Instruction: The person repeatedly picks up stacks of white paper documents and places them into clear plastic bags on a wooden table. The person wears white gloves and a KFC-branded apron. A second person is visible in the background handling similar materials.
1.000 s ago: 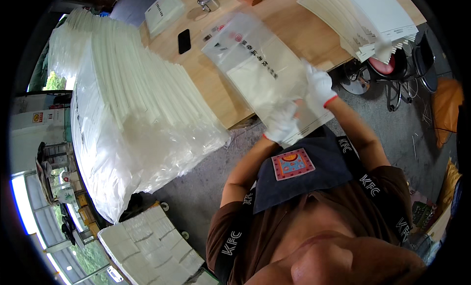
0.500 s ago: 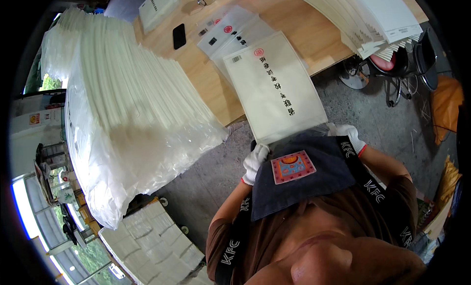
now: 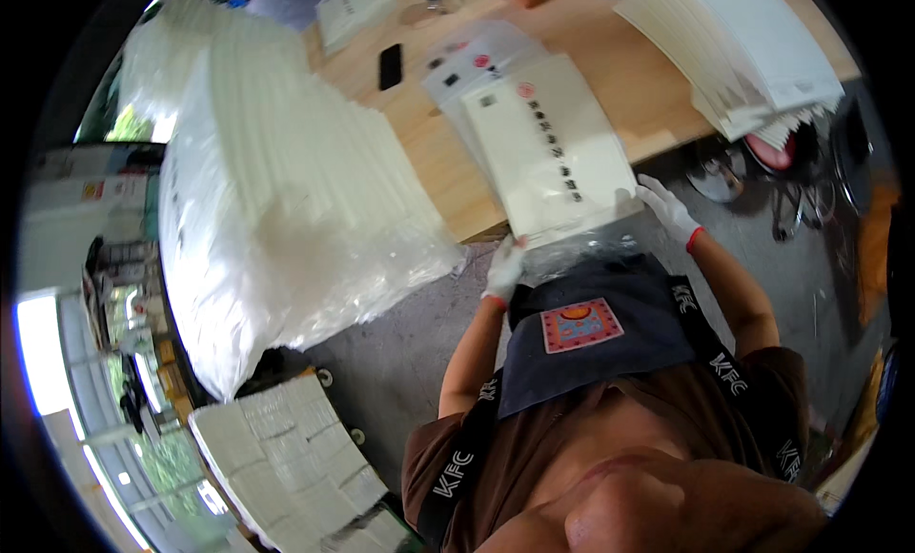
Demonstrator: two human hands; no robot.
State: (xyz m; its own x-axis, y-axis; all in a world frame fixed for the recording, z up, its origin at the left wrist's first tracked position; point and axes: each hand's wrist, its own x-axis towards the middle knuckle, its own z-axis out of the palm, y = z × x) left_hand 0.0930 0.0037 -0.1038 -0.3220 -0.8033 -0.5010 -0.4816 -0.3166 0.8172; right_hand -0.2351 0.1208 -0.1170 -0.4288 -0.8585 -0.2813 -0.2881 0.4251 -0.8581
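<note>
Left hand (image 3: 503, 269), gloved in white, is right at the near left corner of the cream envelope (image 3: 593, 141), can't tell if it's pinching; right hand (image 3: 671, 212) has its fingers stretched out by the other near corner. Envelope sticks off the worktop (image 3: 429, 139), partly over some clear sleeves (image 3: 456, 103), black phone (image 3: 391, 67) further left.

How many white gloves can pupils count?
2: one on the left hand, at the cream packet's near left corner; one on the right hand, by its near right corner. No others show.
</note>
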